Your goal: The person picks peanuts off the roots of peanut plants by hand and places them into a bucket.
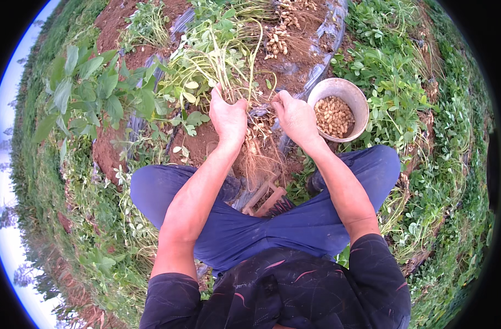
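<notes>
My left hand [229, 117] is closed around the stems of uprooted peanut plants [221, 70]; the leafy tops point away from me and the thin roots [256, 158] hang toward my feet. To the right of the stems is my right hand [293, 115], its thumb and fingertips pinched together at a thin stem or root; whether it grips that is too small to tell. Close beside my right hand stands a whitish bucket [360, 105], partly filled with unshelled peanuts [333, 117].
More pulled peanut plants with pods [278, 41] lie on the soil ahead. Torn plastic mulch film [324, 53] runs along the row. A leafy plant [98, 84] rises at the left, and peanut foliage [392, 74] borders the right. A small wooden stool [269, 201] is between my legs.
</notes>
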### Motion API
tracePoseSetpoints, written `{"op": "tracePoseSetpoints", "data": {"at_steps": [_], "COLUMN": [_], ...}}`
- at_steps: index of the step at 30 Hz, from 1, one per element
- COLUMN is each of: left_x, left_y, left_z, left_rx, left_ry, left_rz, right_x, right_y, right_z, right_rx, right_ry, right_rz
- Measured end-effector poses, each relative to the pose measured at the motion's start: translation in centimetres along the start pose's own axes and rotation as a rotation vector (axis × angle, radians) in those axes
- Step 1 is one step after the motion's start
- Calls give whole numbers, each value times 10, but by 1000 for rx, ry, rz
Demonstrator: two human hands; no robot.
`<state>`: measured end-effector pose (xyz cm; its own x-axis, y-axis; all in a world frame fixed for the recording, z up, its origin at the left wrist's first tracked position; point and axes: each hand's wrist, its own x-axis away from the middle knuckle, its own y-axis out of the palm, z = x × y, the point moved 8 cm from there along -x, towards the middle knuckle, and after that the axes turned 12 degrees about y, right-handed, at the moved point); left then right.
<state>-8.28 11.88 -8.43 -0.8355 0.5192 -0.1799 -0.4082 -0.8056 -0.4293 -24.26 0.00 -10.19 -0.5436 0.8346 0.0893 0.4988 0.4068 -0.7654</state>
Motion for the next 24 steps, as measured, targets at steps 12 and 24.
{"op": "tracePoseSetpoints", "data": {"at_steps": [12,24], "left_x": [-33,-25], "left_y": [-3,7], "left_z": [-38,-16], "left_rx": [683,844], "left_ry": [-120,-203], "left_rz": [154,-46], "right_x": [-25,5], "right_y": [-37,49], "right_z": [87,15], "right_rx": [-356,-1212], "right_ry": [133,288], "right_rz": [-188,-737]}}
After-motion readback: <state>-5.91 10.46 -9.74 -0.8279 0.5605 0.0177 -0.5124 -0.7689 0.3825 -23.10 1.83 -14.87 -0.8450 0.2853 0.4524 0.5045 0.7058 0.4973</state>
